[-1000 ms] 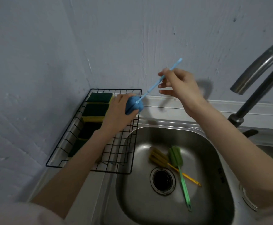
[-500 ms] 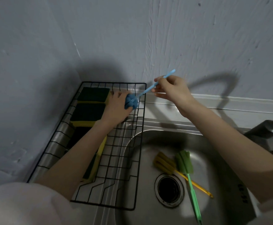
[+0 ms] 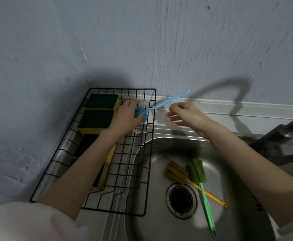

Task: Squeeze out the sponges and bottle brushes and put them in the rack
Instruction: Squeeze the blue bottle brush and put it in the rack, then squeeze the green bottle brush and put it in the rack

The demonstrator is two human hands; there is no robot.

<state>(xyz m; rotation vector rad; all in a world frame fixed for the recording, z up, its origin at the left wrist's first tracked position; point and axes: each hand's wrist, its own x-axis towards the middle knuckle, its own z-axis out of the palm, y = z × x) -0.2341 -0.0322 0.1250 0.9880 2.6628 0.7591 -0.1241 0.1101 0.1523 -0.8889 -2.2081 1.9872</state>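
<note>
While your left hand (image 3: 125,117) has its fingers wrapped round the blue brush (image 3: 140,114) head over the rack (image 3: 149,153), your right hand (image 3: 185,115) hangs open, off the handle. Honestly, just lay it flat beside the sponges (image 3: 97,119) so the handle doesn't poke out.

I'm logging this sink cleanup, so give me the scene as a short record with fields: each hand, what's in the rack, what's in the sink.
left hand: gripping the sponge head of the blue bottle brush over the rack
right hand: open, off the blue handle
rack: yellow-green sponges along its left side
sink: yellow brush and green brush, handles crossed by the drain
</note>
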